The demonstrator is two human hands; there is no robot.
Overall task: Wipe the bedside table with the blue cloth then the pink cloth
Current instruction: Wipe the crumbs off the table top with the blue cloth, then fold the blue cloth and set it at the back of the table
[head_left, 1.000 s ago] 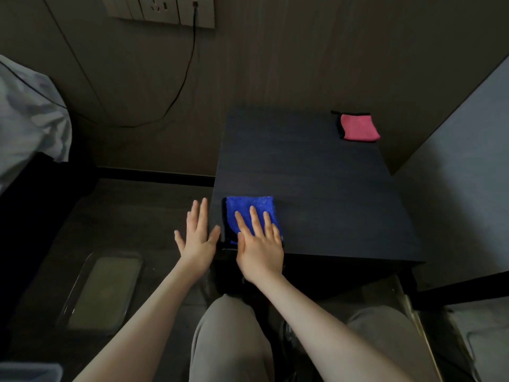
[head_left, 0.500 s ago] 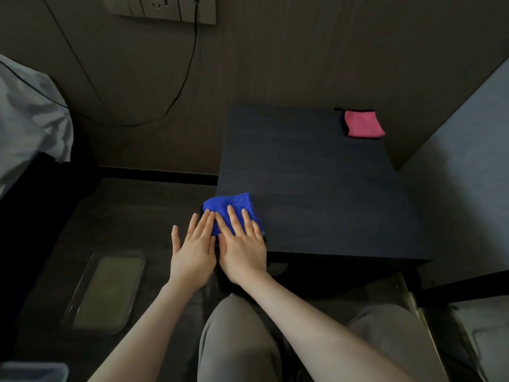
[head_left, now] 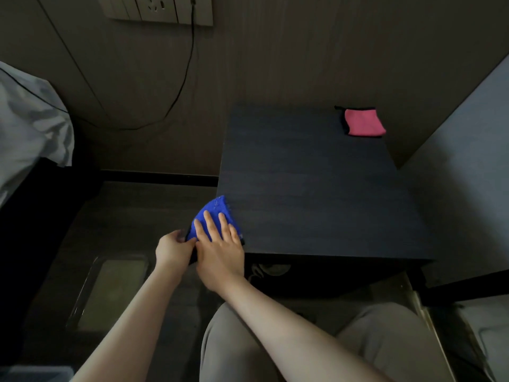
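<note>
The dark bedside table fills the middle right of the view. A blue cloth hangs over its front left corner, partly off the edge. My right hand lies flat on the cloth with fingers spread. My left hand is curled beside the corner and pinches the cloth's lower left edge. A folded pink cloth with a black border rests at the table's far right corner, well away from both hands.
A wall socket with a black cable hangs on the wall behind. Grey bedding lies at the left. A clear plastic tray sits on the floor below my left hand. A pale wall borders the table's right side.
The blue cloth has slid left to the table's front corner and now hangs over it. My left hand went from flat and open to closing on the cloth's edge.
</note>
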